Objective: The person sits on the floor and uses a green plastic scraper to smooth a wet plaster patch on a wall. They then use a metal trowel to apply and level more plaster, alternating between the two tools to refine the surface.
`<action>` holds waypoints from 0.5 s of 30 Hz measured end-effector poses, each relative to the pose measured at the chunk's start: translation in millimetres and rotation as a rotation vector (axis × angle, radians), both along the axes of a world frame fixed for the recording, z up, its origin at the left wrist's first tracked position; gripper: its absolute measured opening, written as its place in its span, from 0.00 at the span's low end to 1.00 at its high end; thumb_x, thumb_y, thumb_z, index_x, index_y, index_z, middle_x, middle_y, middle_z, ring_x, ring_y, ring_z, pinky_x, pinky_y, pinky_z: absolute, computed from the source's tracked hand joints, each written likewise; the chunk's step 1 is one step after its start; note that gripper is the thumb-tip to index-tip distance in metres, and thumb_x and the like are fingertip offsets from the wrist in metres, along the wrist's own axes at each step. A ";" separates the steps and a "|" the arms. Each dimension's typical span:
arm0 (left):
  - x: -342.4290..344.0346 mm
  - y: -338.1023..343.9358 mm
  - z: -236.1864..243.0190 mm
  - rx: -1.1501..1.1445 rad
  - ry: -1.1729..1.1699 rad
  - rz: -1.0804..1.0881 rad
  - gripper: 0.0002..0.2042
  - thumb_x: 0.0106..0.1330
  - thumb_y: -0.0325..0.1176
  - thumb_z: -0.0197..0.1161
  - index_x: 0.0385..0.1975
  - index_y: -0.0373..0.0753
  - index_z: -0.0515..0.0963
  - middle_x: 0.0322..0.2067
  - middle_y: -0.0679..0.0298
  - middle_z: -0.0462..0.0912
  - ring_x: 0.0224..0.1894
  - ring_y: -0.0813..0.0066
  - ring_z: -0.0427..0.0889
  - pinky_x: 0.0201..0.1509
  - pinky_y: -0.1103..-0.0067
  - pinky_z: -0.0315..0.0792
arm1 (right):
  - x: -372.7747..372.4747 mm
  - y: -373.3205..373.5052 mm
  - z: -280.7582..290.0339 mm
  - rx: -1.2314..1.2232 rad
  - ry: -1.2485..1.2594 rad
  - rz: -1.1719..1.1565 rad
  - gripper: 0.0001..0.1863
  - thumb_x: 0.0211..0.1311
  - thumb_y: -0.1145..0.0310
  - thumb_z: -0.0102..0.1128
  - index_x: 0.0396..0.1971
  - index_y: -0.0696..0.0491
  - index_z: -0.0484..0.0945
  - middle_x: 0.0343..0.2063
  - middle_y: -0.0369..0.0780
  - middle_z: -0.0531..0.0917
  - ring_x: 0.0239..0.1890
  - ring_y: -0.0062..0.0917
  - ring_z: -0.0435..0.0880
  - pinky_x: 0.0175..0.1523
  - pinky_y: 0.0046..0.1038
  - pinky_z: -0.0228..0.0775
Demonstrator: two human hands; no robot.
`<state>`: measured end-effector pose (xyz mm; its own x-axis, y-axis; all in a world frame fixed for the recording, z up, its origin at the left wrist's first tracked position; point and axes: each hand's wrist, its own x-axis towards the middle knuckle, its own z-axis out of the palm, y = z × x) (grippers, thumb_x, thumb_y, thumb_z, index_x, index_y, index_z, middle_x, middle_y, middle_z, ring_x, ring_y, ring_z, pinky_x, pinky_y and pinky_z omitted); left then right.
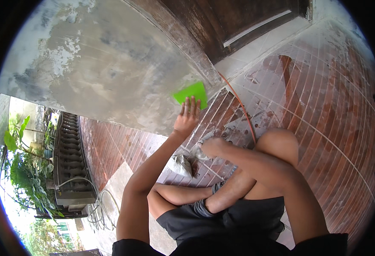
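Observation:
My left hand [187, 119] grips a bright green plastic putty spreader [192, 91], its fingers stretched over the sheet. The spreader lies against the grey plastered wall [123, 64], close to its lower right corner. Nearer to me, my right hand [215, 147] is closed above the floor, in front of my bent knee. What it holds, if anything, is hidden. Just left of that hand, a whitish crumpled bag [180, 165] sits on the tiles by my crossed ankles. Pale patches and smears mark the wall.
An orange cord [242, 104] runs from the wall corner to my knee. Red striped tiles [320, 123] with pale smears stretch right. A dark wooden door [238, 21] stands beyond. To the left are a dark balustrade [70, 149], a coiled hose [104, 209] and green plants [29, 175].

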<state>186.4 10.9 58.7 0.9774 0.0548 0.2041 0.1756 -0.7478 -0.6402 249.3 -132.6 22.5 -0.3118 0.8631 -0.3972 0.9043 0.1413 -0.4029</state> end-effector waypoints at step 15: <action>3.4 -12.1 210.8 0.045 -0.667 -0.020 0.27 0.59 0.15 0.55 0.59 0.46 0.76 0.58 0.58 0.78 0.53 0.66 0.83 0.36 0.75 0.82 | -5.2 3.7 -3.3 0.066 0.040 -0.083 0.13 0.54 0.71 0.63 0.40 0.54 0.86 0.44 0.45 0.86 0.47 0.35 0.86 0.49 0.38 0.78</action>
<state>189.8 -1.1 269.4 0.6420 0.0149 0.7666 0.5307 -0.7302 -0.4303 244.2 -128.8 19.2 -0.2530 0.9104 -0.3274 0.8975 0.0944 -0.4308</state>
